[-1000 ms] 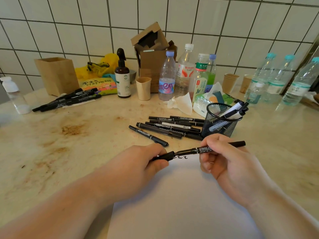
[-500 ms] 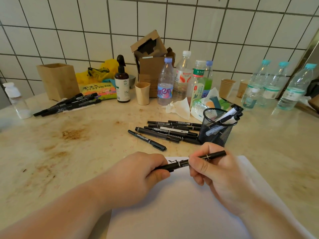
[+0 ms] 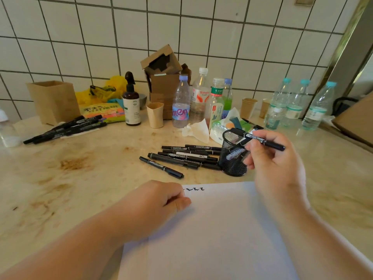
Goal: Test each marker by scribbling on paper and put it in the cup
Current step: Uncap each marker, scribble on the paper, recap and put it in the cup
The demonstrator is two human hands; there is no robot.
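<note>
The right hand [image 3: 274, 166] pinches a slim black marker with a white label [image 3: 264, 141] between thumb and curled fingers, holding it level above the rim of the black wire-mesh cup [image 3: 234, 156], its left end over the cup's mouth. A few markers already stand inside the cup. The left hand [image 3: 161, 201] lies on the top left corner of the white sheet of paper [image 3: 218, 235], fingers curled into a loose fist with nothing in it. A short row of black scribbles [image 3: 194, 188] sits along the paper's top edge, just right of that hand. Just left of the cup, touching it, a pile of black markers [image 3: 187, 156] lies on the stained beige stone surface [image 3: 70, 178]. Well apart at far left lies a second bunch of black markers [image 3: 66, 129]
</note>
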